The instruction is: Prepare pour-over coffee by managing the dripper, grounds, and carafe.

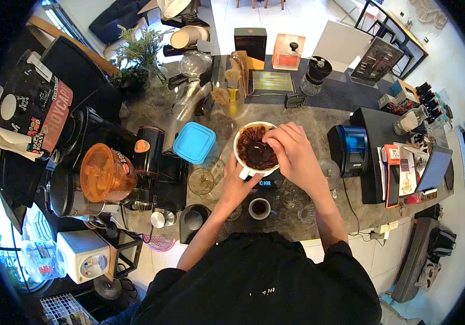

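Note:
A white coffee dripper [244, 172] with a paper filter holds wet, dark coffee grounds [257, 152]. Around its handle and lower left side, my left hand [234, 185] is closed. My right hand [293, 150] is at the dripper's right rim, thumb and fingertips pinched together; whether they grip the filter's edge or something thin is hidden. Partly under the dripper, a digital scale [265, 183] shows a lit display. A cup of dark liquid [259, 208] stands on the counter nearer to me, below my hands.
Left of the dripper are a blue-lidded container [195, 142], a glass [201, 181] and a black grinder [148, 152]. Glass vessels [293, 198] stand near my right forearm. Beyond are a tumbler of brushes [232, 103], a small timer [295, 101] and a hand grinder [315, 75].

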`<action>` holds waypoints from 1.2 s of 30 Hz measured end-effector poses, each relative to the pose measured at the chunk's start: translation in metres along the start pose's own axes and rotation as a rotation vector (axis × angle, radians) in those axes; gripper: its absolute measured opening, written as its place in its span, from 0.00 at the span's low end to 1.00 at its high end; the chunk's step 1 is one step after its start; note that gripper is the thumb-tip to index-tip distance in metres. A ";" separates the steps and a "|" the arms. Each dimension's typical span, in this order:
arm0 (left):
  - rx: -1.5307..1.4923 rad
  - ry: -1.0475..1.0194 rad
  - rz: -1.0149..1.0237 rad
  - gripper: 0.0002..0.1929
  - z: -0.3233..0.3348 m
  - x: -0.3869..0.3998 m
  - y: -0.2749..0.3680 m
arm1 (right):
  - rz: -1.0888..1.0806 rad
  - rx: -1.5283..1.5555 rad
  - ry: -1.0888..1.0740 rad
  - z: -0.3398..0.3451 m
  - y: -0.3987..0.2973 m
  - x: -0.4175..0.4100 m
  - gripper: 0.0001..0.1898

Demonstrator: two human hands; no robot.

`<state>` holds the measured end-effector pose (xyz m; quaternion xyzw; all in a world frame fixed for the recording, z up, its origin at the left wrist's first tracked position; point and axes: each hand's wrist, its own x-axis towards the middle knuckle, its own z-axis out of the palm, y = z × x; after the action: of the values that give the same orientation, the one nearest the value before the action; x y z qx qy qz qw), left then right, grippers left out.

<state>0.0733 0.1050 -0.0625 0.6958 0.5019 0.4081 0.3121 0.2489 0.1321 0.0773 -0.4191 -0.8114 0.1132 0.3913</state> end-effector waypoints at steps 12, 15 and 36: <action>-0.050 0.018 -0.003 0.31 0.000 0.000 0.003 | -0.023 0.124 0.132 0.014 -0.006 0.004 0.03; -0.085 0.014 0.006 0.30 0.000 0.002 0.005 | 0.018 0.123 0.098 0.016 -0.006 0.000 0.03; 0.012 0.004 0.018 0.29 0.000 0.000 0.005 | 0.087 0.040 -0.009 0.013 -0.011 -0.012 0.05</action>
<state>0.0750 0.1034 -0.0585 0.7012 0.4988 0.4093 0.3032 0.2370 0.1183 0.0673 -0.4458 -0.7916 0.1483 0.3907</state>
